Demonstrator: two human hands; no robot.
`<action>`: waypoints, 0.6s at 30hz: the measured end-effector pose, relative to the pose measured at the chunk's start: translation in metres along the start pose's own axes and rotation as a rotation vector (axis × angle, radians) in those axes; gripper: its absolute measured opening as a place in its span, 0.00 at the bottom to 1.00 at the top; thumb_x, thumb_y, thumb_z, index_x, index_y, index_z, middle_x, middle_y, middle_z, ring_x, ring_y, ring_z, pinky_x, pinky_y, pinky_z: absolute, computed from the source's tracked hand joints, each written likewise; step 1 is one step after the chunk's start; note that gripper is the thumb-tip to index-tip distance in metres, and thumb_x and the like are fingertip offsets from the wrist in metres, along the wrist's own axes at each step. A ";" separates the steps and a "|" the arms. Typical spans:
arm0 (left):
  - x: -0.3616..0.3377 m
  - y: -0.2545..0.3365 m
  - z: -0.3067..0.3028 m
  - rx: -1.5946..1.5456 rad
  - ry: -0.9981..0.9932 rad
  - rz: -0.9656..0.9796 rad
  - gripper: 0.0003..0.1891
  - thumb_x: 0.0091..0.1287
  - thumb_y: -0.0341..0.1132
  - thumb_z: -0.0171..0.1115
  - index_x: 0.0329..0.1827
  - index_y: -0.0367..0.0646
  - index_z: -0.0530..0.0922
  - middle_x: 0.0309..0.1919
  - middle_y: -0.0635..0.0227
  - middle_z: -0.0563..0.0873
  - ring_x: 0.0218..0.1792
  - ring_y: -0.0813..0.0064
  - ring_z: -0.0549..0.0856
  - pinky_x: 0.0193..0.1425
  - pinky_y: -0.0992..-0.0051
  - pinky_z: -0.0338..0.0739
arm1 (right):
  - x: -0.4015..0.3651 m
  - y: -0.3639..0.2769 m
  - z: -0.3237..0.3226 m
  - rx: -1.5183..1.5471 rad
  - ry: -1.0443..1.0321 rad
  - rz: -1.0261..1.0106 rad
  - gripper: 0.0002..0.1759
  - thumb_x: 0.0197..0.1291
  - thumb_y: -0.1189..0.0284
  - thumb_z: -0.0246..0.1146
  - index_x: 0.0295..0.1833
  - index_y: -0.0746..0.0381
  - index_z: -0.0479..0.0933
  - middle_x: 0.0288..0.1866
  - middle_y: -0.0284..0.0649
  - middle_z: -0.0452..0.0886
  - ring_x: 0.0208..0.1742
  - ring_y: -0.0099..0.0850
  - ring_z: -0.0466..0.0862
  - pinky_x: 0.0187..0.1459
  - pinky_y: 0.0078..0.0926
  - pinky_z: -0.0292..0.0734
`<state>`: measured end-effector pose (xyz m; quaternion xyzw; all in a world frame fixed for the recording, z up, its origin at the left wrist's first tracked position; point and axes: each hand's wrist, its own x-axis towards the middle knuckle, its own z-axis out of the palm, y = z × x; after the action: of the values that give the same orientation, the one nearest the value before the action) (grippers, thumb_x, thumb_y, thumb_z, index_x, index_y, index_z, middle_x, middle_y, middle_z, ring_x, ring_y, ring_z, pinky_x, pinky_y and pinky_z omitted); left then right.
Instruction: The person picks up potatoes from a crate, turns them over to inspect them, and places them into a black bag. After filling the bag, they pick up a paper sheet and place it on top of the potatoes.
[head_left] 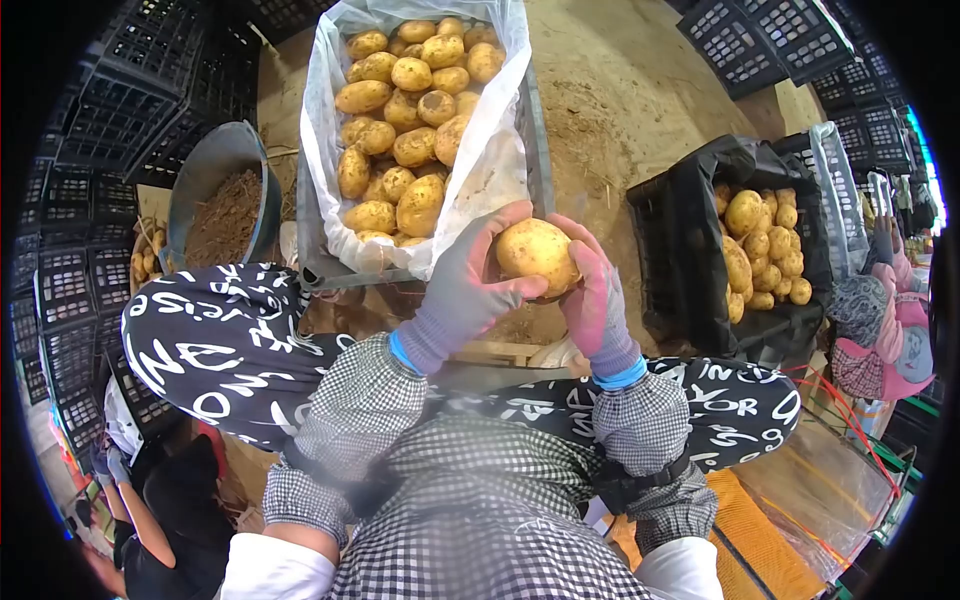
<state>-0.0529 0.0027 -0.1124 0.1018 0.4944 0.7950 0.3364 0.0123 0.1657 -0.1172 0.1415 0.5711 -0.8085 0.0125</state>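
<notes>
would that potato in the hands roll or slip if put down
The potato looks rounded and smooth-skinned, so it would probably roll if put down. It spans the left hand and right hand, so it is likely firm and fairly heavy.

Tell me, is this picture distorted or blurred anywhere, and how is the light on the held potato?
Head view: strong fisheye, the black crates at the edges bend and the corners are black. Head view: soft even daylight, no glare on the potato, sharp between left hand and right hand. Head view: the checked clothing at the bottom looks slightly smeared.
</notes>
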 end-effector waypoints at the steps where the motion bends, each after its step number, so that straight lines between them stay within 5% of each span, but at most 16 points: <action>1: 0.000 0.001 -0.001 0.006 0.002 0.000 0.45 0.56 0.33 0.79 0.73 0.32 0.61 0.64 0.62 0.71 0.65 0.73 0.73 0.70 0.71 0.71 | 0.001 0.001 0.000 -0.124 0.000 -0.025 0.30 0.73 0.59 0.47 0.71 0.70 0.65 0.63 0.46 0.76 0.62 0.33 0.78 0.62 0.30 0.74; 4: 0.000 0.003 -0.002 0.023 0.004 -0.007 0.45 0.55 0.32 0.79 0.73 0.32 0.61 0.63 0.63 0.71 0.65 0.73 0.73 0.71 0.71 0.70 | 0.002 0.004 -0.003 -0.396 -0.013 -0.096 0.30 0.74 0.58 0.47 0.71 0.69 0.64 0.64 0.46 0.76 0.63 0.34 0.78 0.62 0.30 0.74; 11: 0.000 0.005 0.001 0.026 -0.003 0.004 0.46 0.55 0.30 0.78 0.74 0.31 0.60 0.64 0.62 0.71 0.65 0.73 0.72 0.71 0.71 0.69 | 0.003 0.005 -0.004 -0.452 -0.046 -0.149 0.31 0.75 0.56 0.47 0.71 0.67 0.64 0.64 0.44 0.76 0.62 0.33 0.79 0.60 0.30 0.76; 15: 0.000 0.006 0.002 0.039 -0.002 0.021 0.44 0.56 0.29 0.77 0.74 0.31 0.60 0.64 0.62 0.71 0.65 0.72 0.72 0.71 0.71 0.69 | -0.002 -0.006 0.007 0.270 0.007 0.140 0.30 0.75 0.56 0.46 0.71 0.67 0.65 0.64 0.43 0.76 0.62 0.33 0.79 0.59 0.29 0.76; 18: -0.001 0.006 0.004 -0.012 -0.001 0.026 0.41 0.61 0.31 0.74 0.74 0.31 0.60 0.63 0.63 0.72 0.63 0.74 0.73 0.69 0.72 0.71 | -0.003 -0.007 0.006 0.216 0.013 0.107 0.30 0.75 0.56 0.46 0.71 0.68 0.65 0.63 0.43 0.76 0.61 0.32 0.79 0.59 0.28 0.76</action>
<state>-0.0529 0.0031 -0.1050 0.1067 0.4881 0.8021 0.3270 0.0127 0.1617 -0.1082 0.1777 0.4725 -0.8625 0.0363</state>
